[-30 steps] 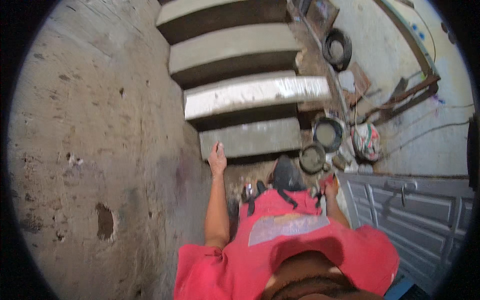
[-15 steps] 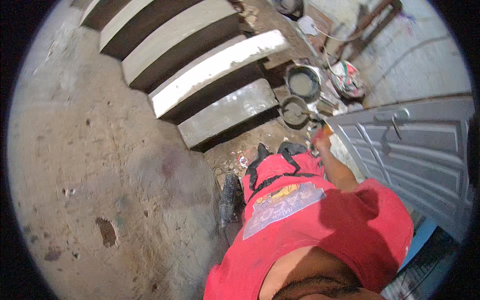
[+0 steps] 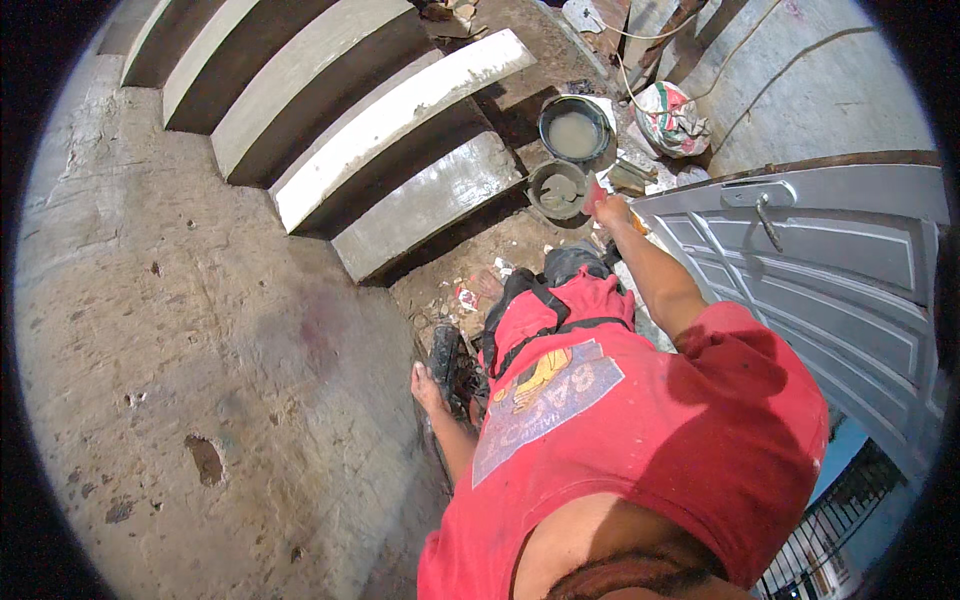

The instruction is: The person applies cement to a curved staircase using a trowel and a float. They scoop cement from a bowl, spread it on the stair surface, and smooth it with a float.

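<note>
Beside right hand, seemingly two pans.

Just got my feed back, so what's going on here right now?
A person in a red shirt leans over at the foot of concrete steps. The right hand holds something red at the nearer of two round pans of grey mix. The left hand presses flat against the rough wall. A grey panelled door stands alongside.
</note>
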The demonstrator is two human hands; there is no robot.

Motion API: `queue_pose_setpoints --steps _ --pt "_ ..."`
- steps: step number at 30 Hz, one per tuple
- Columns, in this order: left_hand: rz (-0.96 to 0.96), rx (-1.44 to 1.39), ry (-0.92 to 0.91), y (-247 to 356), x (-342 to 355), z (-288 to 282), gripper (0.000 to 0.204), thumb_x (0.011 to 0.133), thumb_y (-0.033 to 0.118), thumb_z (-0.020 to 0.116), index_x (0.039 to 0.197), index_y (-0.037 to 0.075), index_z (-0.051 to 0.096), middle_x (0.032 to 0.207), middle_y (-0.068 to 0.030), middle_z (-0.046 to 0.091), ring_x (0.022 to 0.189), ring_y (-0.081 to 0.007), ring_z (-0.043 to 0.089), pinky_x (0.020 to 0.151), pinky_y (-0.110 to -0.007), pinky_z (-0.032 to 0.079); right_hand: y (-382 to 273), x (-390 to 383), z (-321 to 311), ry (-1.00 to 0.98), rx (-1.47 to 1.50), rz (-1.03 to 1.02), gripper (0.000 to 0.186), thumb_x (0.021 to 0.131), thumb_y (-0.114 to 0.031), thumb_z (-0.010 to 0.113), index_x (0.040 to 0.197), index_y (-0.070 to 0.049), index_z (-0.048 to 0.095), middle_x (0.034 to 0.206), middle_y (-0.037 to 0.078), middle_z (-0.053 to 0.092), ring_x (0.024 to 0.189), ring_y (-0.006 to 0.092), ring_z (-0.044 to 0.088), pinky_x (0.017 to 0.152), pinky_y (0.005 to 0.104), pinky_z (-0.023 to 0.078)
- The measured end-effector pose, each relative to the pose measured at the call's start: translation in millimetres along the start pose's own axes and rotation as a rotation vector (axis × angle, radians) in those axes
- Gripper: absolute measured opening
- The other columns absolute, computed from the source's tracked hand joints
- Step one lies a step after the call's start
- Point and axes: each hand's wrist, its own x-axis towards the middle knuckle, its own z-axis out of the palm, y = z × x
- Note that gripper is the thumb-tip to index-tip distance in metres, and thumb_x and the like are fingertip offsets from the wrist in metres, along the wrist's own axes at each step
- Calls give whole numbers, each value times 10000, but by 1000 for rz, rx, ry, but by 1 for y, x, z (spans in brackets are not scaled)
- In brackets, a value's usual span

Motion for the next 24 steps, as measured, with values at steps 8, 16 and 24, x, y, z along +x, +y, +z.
queue_pose_setpoints --steps 8,16,24 --pt "-328 554 -354 -79 -84 -3 557 1029 553 574 1196 38 705 1024 -98 729 988 -268 680 791 -412 524 20 3 23 -90 114 134 458 935 -423 645 952 11 790 869 202 778 804 343 772 842 475 595" --pt "-307 504 -408 -84 -115 24 573 1037 571 533 1152 47 735 983 -110 728 937 -279 668 795 -419 517 -3 11 19 63 -5 13 468 917 -433 646 872 12 788 862 209 774 846 367 768 862 460 586" --pt "-280 318 -338 -57 -101 63 602 1045 589 491 1109 57 765 941 -122 727 886 -289 657 800 -426 510 -18 0 29 -437 -259 -431 575 970 -528 555 1213 -36 727 1272 241 707 1210 400 664 1039 522 504"
